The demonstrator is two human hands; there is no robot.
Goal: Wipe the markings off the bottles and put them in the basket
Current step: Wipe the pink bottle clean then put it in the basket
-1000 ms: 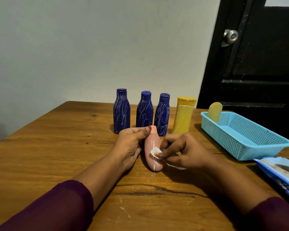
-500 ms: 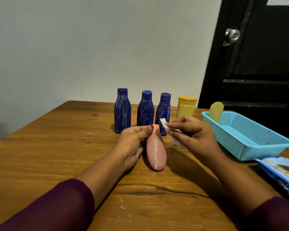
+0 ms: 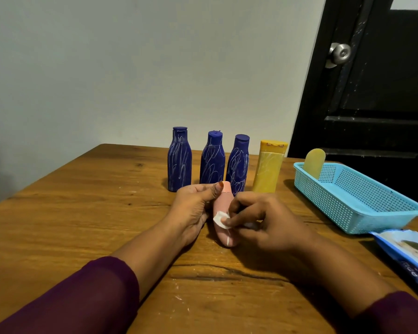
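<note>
Head view: bottles (image 3: 179, 162) scribbled white, packet (image 3: 410, 256) lettering illegible.

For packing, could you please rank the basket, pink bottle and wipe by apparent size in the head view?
1. basket
2. pink bottle
3. wipe, partly hidden

The only print is on the blue packet (image 3: 405, 251) at the right edge: a few white letters on its dark near corner, too blurred to read. The white lines on the left blue bottle (image 3: 179, 162), middle blue bottle (image 3: 212, 162), right blue bottle (image 3: 238, 165), yellow bottle (image 3: 268, 169) and pink bottle (image 3: 222, 203) are scribbles, not letters.
</note>
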